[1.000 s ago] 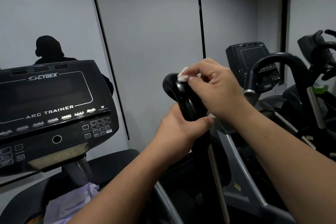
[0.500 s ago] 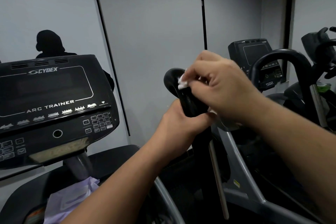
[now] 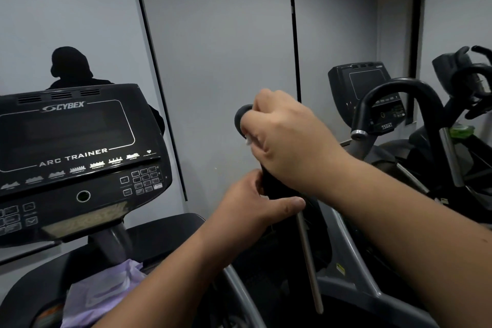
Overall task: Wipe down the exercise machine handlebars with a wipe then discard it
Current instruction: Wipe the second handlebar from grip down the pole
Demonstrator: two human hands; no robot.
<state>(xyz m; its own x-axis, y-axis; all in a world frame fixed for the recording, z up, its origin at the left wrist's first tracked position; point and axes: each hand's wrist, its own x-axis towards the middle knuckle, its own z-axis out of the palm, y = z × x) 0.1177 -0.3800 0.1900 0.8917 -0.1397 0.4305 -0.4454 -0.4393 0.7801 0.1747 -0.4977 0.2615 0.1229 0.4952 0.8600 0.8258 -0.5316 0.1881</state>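
A black upright handlebar (image 3: 241, 118) of the exercise machine stands at the centre, its rounded top showing left of my right hand. My right hand (image 3: 290, 138) wraps the upper grip and presses a small white wipe (image 3: 249, 140) against it; only a corner of the wipe shows under the fingers. Lower down, my left hand (image 3: 253, 208) grips the same bar, thumb across the front. The part of the bar between the two hands is mostly hidden.
The machine's black console (image 3: 77, 160) stands at the left. A lilac packet (image 3: 106, 293) lies on the tray below it. A second machine with a curved black handlebar (image 3: 399, 90) and its console (image 3: 364, 88) stands at the right. Grey wall panels run behind.
My right hand has slid down over the top of the handlebar with the wipe, covering more of the grip. The left hand stays on the bar lower down.
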